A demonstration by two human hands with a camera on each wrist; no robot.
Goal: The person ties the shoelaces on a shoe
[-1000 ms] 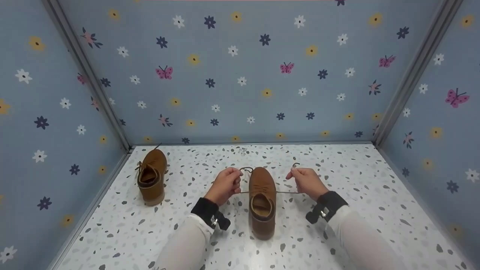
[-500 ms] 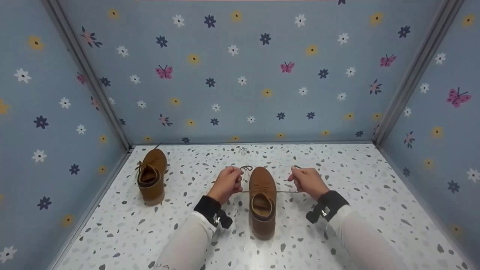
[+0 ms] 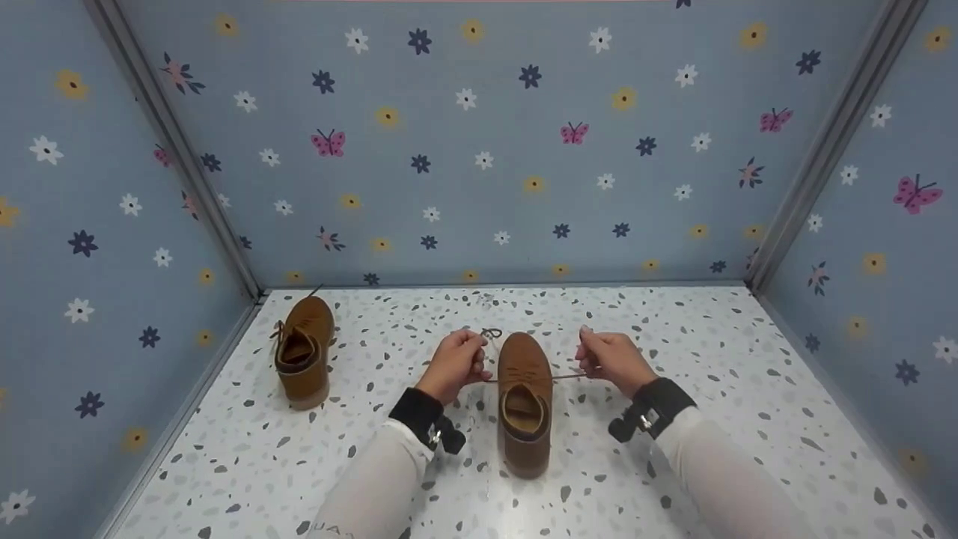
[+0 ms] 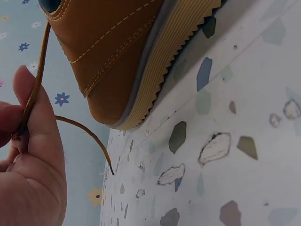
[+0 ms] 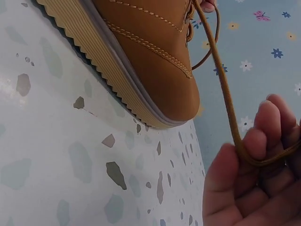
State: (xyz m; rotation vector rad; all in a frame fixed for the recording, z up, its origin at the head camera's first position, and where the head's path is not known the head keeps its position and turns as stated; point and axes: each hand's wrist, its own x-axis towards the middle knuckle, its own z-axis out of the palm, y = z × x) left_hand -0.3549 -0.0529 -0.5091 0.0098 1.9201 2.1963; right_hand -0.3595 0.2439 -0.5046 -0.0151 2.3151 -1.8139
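Observation:
A tan lace-up shoe [image 3: 525,442] stands on the speckled surface between both hands, toe pointing away. To its left, the left hand [image 3: 455,365] pinches one brown shoelace [image 4: 41,66] between thumb and fingers; the tail of that lace curls out past the hand. On the other side the right hand [image 3: 612,359] holds the opposite shoelace [image 5: 225,89], which bends around the fingers and crosses the palm. Both laces stretch out sideways from the eyelets, nearly in line. In the right wrist view the shoe's side [image 5: 160,89] shows stitching and a ridged sole.
A second tan shoe [image 3: 303,352], its laces loose, stands at the far left near the side wall. Flower-patterned panels [image 3: 479,150] enclose the white speckled surface [image 3: 419,479] at the back and on both sides.
The right hand's fingers have shifted on the lace, and its end no longer shows above that hand. The left hand has moved slightly up and right. The shoe stays put.

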